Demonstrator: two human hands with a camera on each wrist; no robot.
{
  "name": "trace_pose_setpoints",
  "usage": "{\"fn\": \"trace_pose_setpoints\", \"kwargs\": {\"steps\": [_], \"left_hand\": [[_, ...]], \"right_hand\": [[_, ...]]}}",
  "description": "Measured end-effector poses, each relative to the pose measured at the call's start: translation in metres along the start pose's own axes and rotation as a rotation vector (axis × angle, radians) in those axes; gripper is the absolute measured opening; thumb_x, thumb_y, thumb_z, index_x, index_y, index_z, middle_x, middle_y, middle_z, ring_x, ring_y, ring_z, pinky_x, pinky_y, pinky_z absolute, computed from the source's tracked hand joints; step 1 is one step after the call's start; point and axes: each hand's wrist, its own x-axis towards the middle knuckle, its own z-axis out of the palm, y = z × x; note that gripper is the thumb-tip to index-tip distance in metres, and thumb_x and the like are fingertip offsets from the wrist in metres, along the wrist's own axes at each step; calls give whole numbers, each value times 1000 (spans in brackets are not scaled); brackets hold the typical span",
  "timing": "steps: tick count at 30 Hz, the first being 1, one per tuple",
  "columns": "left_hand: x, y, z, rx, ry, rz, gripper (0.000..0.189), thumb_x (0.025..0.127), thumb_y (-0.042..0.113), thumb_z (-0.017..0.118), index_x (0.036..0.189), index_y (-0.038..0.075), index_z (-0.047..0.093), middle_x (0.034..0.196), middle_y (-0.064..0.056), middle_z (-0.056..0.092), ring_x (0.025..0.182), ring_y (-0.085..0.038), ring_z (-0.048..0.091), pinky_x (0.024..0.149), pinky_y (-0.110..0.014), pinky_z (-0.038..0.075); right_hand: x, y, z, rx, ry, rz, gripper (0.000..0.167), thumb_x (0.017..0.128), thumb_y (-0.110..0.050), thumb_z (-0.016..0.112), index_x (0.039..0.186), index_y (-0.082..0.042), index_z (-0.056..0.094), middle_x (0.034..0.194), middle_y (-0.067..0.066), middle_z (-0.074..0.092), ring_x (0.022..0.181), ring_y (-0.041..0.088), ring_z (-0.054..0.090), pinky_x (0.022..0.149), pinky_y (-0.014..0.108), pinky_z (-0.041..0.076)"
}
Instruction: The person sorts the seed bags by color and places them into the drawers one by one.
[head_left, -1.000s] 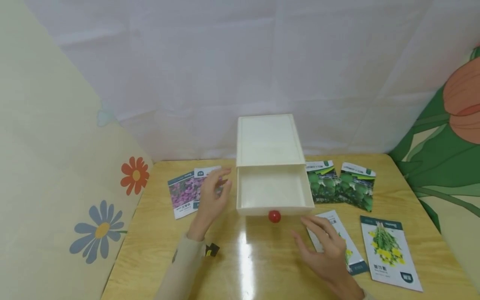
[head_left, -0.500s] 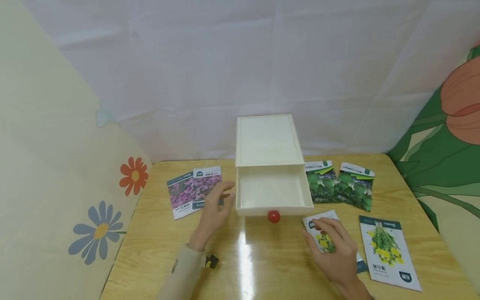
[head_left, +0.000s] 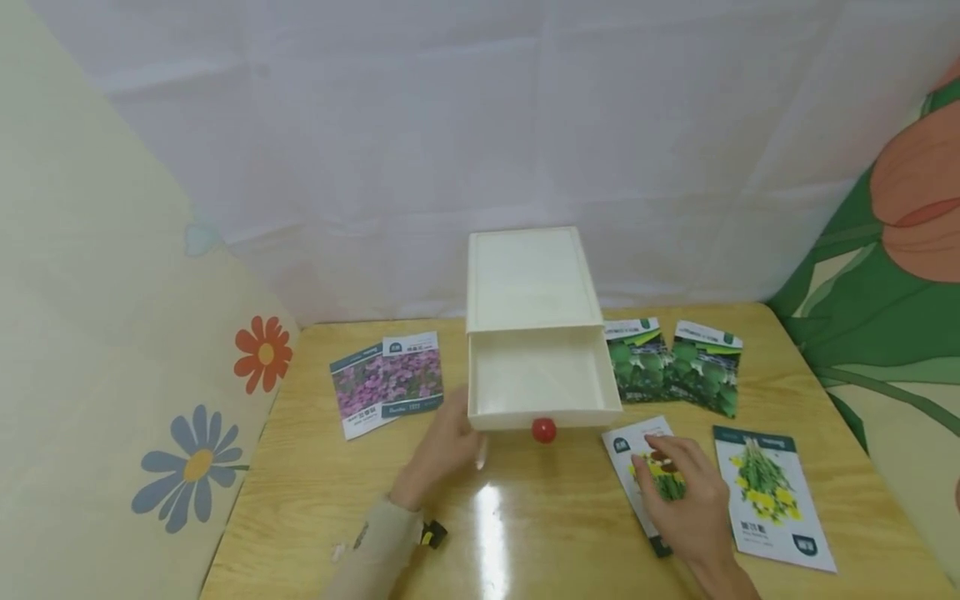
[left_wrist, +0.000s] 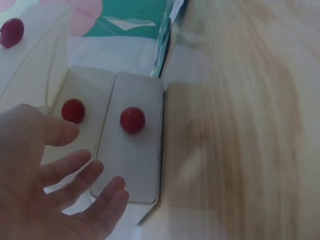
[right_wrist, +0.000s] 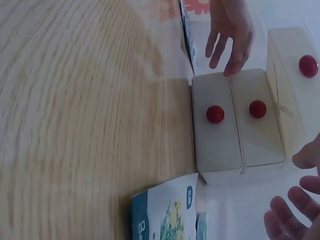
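A white drawer box (head_left: 532,279) with red knobs stands at the back middle of the table, its top drawer (head_left: 545,417) pulled out and bare inside. The two lower drawers (left_wrist: 132,165) are closed, as the left wrist view shows. My left hand (head_left: 442,446) is at the box's front left, below the open drawer, fingers loosely bent and holding nothing. Over a yellow-flower seed packet (head_left: 636,437) hovers my right hand (head_left: 693,504), fingers and thumb apart. It holds nothing. In the right wrist view that hand shows only at the edge.
Two purple-flower packets (head_left: 411,371) overlap left of the box. To its right lie two green-leaf packets (head_left: 705,367). Another yellow-flower packet (head_left: 772,500) lies at the right front. A small black and yellow object (head_left: 432,533) is by the left sleeve. White cloth (head_left: 375,167) hangs behind.
My left hand has come down from beside the open drawer to its lower front left. My right hand has drawn away from the drawer to the right, over the packet.
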Motion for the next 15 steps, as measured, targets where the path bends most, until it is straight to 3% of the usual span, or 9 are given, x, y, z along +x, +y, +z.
{"fn": "trace_pose_setpoints", "kwargs": {"steps": [2,4,9,12,15], "left_hand": [[1,0,6,45,-9,-9,89,76,-20,63,153,24,53,147,-3,62,122,-24,68,107,-45,60],[2,1,12,93,-18,-23,84,79,-16,66,151,25,54,145,1,64,133,-21,62,119,-47,51],[2,6,27,155,-52,1,59,93,2,71,147,21,55,140,-2,66,132,-23,62,118,-49,51],[1,8,35,161,-78,12,59,95,6,72,148,18,52,141,-4,64,135,-26,61,118,-51,51],[0,9,42,161,-125,-29,62,97,13,73,153,17,49,147,-6,62,140,-28,58,120,-52,49]], "right_hand": [[-1,3,-1,-18,-2,11,40,77,7,87,115,1,77,106,13,73,86,18,66,75,12,55],[-1,5,-2,-39,-8,29,41,77,6,87,116,0,76,107,12,72,87,19,66,75,11,54],[-3,8,-5,-78,-18,97,43,76,6,89,117,0,76,109,13,73,88,20,65,77,9,52],[-6,10,-7,-104,-36,162,43,78,4,89,118,0,75,109,12,72,89,23,65,77,7,51],[-8,12,-9,-135,-74,222,42,81,-1,89,121,-2,75,111,12,71,90,26,66,75,11,53]]}}
